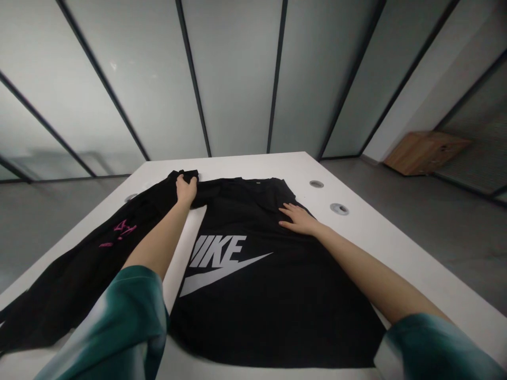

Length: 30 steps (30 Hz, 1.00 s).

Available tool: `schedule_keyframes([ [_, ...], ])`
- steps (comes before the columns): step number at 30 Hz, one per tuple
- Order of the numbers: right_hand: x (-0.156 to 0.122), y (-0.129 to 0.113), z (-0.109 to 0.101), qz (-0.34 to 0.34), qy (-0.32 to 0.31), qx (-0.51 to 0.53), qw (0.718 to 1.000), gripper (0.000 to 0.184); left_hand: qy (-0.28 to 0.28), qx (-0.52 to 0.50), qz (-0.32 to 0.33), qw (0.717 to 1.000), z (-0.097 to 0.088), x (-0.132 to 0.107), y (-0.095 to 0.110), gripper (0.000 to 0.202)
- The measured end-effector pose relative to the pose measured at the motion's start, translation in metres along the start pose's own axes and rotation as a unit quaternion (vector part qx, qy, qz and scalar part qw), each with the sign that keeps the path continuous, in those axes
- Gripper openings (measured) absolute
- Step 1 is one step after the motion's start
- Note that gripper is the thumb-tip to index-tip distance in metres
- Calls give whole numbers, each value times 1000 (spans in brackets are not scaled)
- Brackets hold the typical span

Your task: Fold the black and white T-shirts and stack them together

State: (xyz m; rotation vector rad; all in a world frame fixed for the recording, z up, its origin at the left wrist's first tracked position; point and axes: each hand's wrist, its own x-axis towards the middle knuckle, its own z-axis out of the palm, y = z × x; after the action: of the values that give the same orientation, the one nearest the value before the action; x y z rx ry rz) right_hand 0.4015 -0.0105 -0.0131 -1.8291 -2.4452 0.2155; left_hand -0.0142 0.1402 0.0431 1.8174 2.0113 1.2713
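A black T-shirt with a large white Nike logo lies spread on the white table, its collar towards the far side. To its left runs a long black piece of cloth with a pink print, either a sleeve of the shirt or a separate garment; I cannot tell which. My left hand grips this cloth near the shirt's shoulder, pinching up a fold. My right hand rests flat on the shirt's upper right chest, fingers spread. Teal-and-white sleeves cover both my forearms near the bottom of the view.
The white table has round grey grommets set near its right side and another at the far left. Grey floor surrounds it. Frosted glass panels stand beyond, and a wooden box sits on the floor at the far right.
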Motion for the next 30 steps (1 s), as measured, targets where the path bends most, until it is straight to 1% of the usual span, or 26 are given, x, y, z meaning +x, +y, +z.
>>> schedule_keyframes([
  [1,-1,1,1,1,3,-1,1000,73,-9,42,36,998,1,-8,1,59],
  [2,-2,1,2,5,8,-3,1000,72,-38,87,81,992,3,-17,3,57],
  [4,-5,2,4,21,17,-11,1000,72,-142,161,167,962,9,-36,6,53],
  [5,-6,3,5,30,21,-16,999,72,-198,185,188,944,14,-45,7,53],
  [6,-7,4,6,38,23,-21,999,73,-246,207,193,927,18,-52,7,55],
  [7,-8,4,6,45,24,-23,998,73,-280,225,189,914,21,-59,8,58],
  [8,-7,5,6,52,24,-24,998,73,-301,241,180,905,24,-65,7,62],
  [10,-4,7,4,70,20,-25,997,74,-325,263,162,894,26,-72,6,69],
  [12,1,7,0,94,15,-27,995,75,-335,270,153,889,23,-76,4,74],
  [14,7,6,-4,108,7,-28,994,74,-347,271,145,886,15,-76,2,81],
  [16,13,5,-10,98,12,-17,995,70,-349,261,145,888,7,-73,2,87],
  [17,15,4,-13,87,28,-7,996,66,-335,252,147,896,2,-71,1,86],
  [18,16,5,-16,77,55,6,996,61,-306,242,147,909,-1,-69,1,81],
  [20,18,8,-20,65,137,35,988,52,-215,233,141,938,-6,-62,1,64],
  [21,19,11,-20,65,181,51,980,48,-169,237,136,947,-8,-58,0,56],
  [22,19,15,-20,70,223,70,970,45,-133,247,132,951,-8,-54,0,51],
  [23,19,20,-18,79,257,91,959,42,-113,262,135,949,-7,-48,-1,49],
  [25,18,30,-12,105,302,138,938,40,-109,297,160,935,-5,-35,-3,52],
  [28,16,40,-3,137,321,201,915,39,-150,357,205,899,1,-13,-5,57],
  [30,14,42,1,149,320,230,907,37,-191,391,206,876,3,0,-6,60],
])
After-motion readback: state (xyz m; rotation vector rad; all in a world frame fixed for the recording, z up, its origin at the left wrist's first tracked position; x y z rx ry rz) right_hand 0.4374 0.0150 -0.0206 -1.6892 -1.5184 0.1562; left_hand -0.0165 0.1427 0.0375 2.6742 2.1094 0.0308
